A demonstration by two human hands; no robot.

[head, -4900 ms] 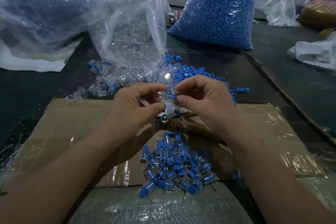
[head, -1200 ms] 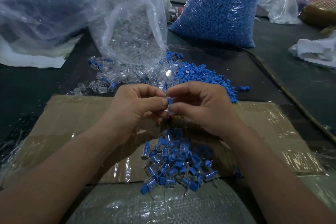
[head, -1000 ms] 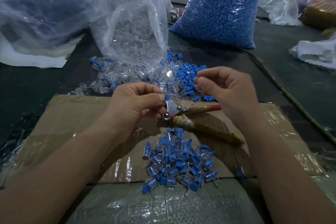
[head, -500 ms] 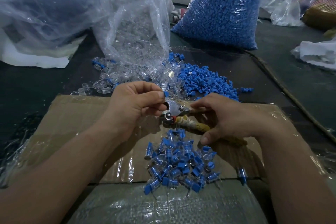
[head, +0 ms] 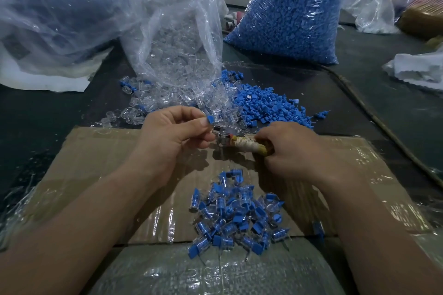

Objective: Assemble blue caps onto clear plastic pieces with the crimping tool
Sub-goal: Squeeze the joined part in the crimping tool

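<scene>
crimp step in hand: left hand (head: 172, 136) fingers pinch blue cap (head: 210, 119) at metal head of crimping tool (head: 239, 144); right hand (head: 292, 151) clenched round wrapped handles. next: likely squeeze, keep cap seated straight.

Blue cap (head: 210, 119) abv crimper (head: 243, 145) head — handle cloth-wrapped.

Single head-worn wide-angle view, facing forward and down, close above left hand (head: 167, 141), right hand (head: 294, 151)
</scene>
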